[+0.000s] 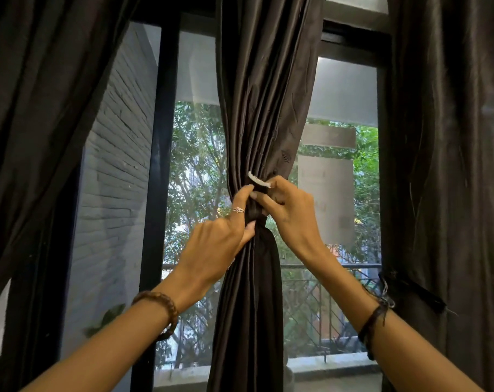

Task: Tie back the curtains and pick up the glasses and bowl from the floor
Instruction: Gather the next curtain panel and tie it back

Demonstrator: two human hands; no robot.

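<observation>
At the window, the left hand (212, 244) pinches the gathered middle curtain (265, 108); the right hand (289, 210) has its fingers (258, 197) clamped on the tie-back strap (257, 181). She should pull it snug, then press the pale end flat. No glasses or bowl visible.

No text, label, brand, number or sign can be read anywhere in view.

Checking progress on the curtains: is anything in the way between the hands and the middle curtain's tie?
Nothing visible. The left hand and right hand already grip the tie-back around the gathered middle curtain.
</observation>
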